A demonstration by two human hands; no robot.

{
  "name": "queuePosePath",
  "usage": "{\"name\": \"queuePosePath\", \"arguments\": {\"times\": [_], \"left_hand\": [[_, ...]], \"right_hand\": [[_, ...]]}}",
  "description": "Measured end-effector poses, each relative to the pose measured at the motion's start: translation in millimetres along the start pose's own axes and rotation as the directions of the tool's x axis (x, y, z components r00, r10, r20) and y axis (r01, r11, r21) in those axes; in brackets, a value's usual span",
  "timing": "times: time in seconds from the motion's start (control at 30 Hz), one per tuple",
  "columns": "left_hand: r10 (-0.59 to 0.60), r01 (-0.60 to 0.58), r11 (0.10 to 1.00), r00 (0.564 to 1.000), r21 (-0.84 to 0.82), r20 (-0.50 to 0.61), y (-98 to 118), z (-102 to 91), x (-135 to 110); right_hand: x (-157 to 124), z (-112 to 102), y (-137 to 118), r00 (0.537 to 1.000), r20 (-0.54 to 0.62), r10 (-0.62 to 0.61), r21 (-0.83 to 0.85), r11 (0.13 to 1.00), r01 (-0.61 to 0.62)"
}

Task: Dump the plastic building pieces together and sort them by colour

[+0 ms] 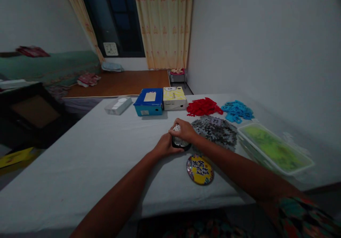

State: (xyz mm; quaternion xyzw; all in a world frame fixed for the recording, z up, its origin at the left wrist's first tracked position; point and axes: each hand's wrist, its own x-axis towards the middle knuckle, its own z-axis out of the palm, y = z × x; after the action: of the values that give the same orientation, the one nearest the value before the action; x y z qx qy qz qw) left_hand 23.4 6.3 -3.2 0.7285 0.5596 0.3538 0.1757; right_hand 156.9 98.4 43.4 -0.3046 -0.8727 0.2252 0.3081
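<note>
A small dark round tin (187,147) stands on the white-covered table, filled with white pieces (180,141). My left hand (166,146) is wrapped around its left and near side. Over the tin's far left rim, my right hand (184,130) is closed, with some white pieces showing between its thumb and fingers. Exactly what those pieces are is too small to tell. Just in front of the tin lies a round yellow lid (200,169) with dark characters and a patterned rim. A wide heap of grey pieces (215,131) spreads behind my right forearm.
Red pieces (204,107) and blue pieces (238,111) lie in piles at the back right. A clear box (277,149) holds yellow-green pieces. A blue box (149,102), a yellow-and-white box (174,98) and a clear plastic container (118,105) line the table's far edge.
</note>
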Motion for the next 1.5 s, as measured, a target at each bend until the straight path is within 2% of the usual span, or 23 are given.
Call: {"name": "queuePosePath", "arguments": {"times": [0.17, 0.3, 0.37, 0.43, 0.57, 0.7, 0.77, 0.83, 0.87, 0.97, 1.03, 1.1, 1.13, 1.17, 1.2, 1.27, 1.33, 1.4, 1.5], "left_hand": [[0.01, -0.01, 1.0, 1.0, -0.026, -0.011, 3.3, -0.9, 1.9], [0.001, -0.001, 1.0, 1.0, -0.031, 0.005, 2.2, -0.1, 1.6], [-0.032, 0.032, 0.999, 0.999, -0.002, 0.011, -0.4, 0.9, 0.8], [-0.043, 0.043, 0.999, 0.999, 0.024, 0.02, -2.8, 1.8, 0.1], [-0.016, 0.015, 0.999, 1.0, 0.041, 0.026, -4.5, 2.2, -0.2], [0.033, -0.034, 0.998, 0.999, 0.056, 0.012, -4.9, 2.2, -0.1], [0.049, -0.049, 0.996, 0.999, 0.068, 0.005, -4.9, 1.8, -0.4], [0.055, -0.056, 0.995, 0.998, 0.088, 0.007, -5.2, 0.9, -0.9], [0.052, -0.052, 0.993, 0.999, 0.103, 0.009, -5.8, 0.2, -1.0], [0.016, -0.021, 0.987, 0.999, 0.161, 0.032, -9.9, -2.1, -0.5], [-0.005, -0.001, 0.981, 1.0, 0.195, 0.028, -13.7, -3.6, 0.7], [-0.011, 0.008, 0.976, 1.0, 0.218, 0.012, -16.5, -5.1, 2.1], [-0.011, 0.01, 0.973, 1.0, 0.229, 0.005, -17.3, -5.8, 2.7], [-0.012, 0.012, 0.971, 1.0, 0.239, -0.003, -17.6, -6.6, 3.2], [-0.014, 0.016, 0.968, 1.0, 0.249, -0.011, -17.7, -7.4, 3.5], [-0.021, 0.027, 0.964, 0.999, 0.264, -0.026, -17.5, -9.0, 3.7], [-0.031, 0.042, 0.961, 0.998, 0.273, -0.046, -17.7, -10.8, 3.8], [-0.041, 0.056, 0.958, 0.997, 0.282, -0.059, -18.2, -12.8, 4.1], [-0.053, 0.067, 0.952, 0.997, 0.3, -0.055, -18.5, -16.1, 5.0]], "right_hand": [[-9.6, -3.6, 8.1, 0.989, 0.094, -0.117, -0.034, 0.992, 0.12], [-9.7, -27.5, 11.6, 0.986, 0.086, -0.146, 0.034, 0.989, 0.143], [-12.8, -40.6, 15.9, 0.983, 0.07, -0.172, 0.014, 0.985, 0.171], [-19.7, -47.5, 20.7, 0.97, 0.111, -0.218, -0.028, 0.975, 0.222], [-35.0, -35.9, 25.7, 0.915, 0.265, -0.304, -0.045, 0.944, 0.327], [-41.3, -18.0, 19.7, 0.913, 0.249, -0.323, -0.078, 0.933, 0.351], [-44.3, -24.1, 10.5, 0.926, 0.206, -0.315, -0.107, 0.934, 0.341], [-49.3, -48.7, -1.5, 0.946, 0.112, -0.303, -0.146, 0.937, 0.318], [-52.8, -68.7, -6.6, 0.953, 0.048, -0.301, -0.164, 0.938, 0.304], [-70.4, -154.5, -2.2, 0.946, -0.182, -0.269, -0.221, 0.948, 0.227], [-91.5, -222.1, 29.8, 0.909, -0.386, -0.159, -0.279, 0.959, 0.049], [-122.9, -282.8, 87.4, 0.814, -0.581, 0.02, -0.305, 0.922, -0.24], [-142.0, -306.1, 122.7, 0.761, -0.637, 0.121, -0.306, 0.867, -0.393], [-162.7, -323.2, 159.5, 0.729, -0.649, 0.217, -0.32, 0.791, -0.521], [-183.8, -333.4, 195.5, 0.738, -0.596, 0.317, -0.352, 0.723, -0.595], [-222.5, -335.1, 257.8, 0.752, -0.469, 0.462, -0.437, 0.619, -0.653], [-249.1, -319.4, 300.4, 0.776, -0.36, 0.518, -0.515, 0.583, -0.629], [-257.9, -298.6, 324.0, 0.796, -0.307, 0.522, -0.56, 0.577, -0.595], [-238.8, -278.0, 336.4, 0.815, -0.307, 0.492, -0.581, 0.581, -0.569]]}}
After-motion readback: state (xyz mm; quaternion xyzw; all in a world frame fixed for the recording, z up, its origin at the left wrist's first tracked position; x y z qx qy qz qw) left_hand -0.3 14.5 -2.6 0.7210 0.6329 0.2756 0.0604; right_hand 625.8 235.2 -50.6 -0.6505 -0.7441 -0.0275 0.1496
